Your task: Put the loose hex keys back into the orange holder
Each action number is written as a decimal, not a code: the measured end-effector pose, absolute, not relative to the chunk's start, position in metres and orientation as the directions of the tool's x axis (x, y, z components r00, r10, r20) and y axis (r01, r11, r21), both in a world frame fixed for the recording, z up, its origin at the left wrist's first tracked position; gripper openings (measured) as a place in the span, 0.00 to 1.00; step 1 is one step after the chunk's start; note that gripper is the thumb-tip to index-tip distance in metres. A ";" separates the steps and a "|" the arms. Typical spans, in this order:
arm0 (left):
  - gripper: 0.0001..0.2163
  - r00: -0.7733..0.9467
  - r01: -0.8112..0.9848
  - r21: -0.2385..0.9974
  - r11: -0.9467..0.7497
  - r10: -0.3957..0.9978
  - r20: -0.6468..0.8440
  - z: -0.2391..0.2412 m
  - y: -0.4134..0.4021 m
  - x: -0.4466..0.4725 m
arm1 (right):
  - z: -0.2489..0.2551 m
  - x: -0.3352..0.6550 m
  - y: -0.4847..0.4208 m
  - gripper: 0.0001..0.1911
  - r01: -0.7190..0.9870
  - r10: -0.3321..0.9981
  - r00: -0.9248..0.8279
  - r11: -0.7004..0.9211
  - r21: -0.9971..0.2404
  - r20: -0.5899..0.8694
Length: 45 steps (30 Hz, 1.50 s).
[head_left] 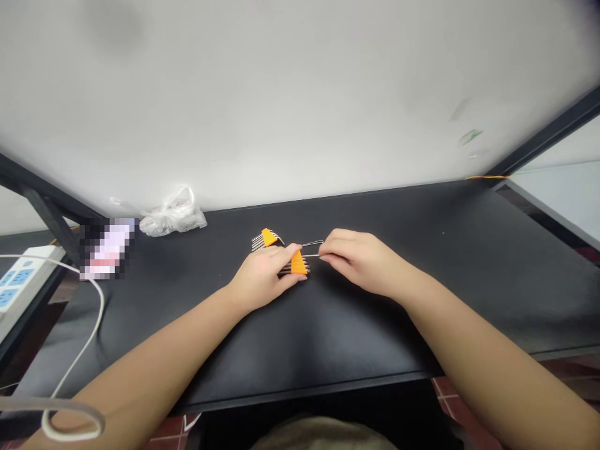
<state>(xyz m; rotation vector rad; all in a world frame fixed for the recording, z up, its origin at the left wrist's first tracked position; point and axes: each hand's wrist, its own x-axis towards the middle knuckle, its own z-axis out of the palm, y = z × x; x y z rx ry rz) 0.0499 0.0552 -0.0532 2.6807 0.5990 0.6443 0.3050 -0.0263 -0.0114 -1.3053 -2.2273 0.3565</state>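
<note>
Lying beyond left fingers (285, 254): second orange holder (269, 237); bag (174, 219), contents unclear.

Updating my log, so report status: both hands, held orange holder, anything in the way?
Left hand gripping orange holder. Right hand pinching metal key at holder's right side. Second orange holder just beyond left hand, not visibly blocking.

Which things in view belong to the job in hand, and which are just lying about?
In the job:
Orange hex-key holder, in left hand
Metal key, in right hand
Second orange holder, probably

Lying about:
Clear plastic bag
Power strip
White cable
Pixelated item
</note>
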 end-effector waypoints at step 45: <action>0.26 0.816 0.289 0.411 -0.865 0.446 0.367 -0.050 0.054 0.051 | -0.021 0.299 -0.019 0.07 0.778 0.944 -0.302 0.325 -0.538 0.132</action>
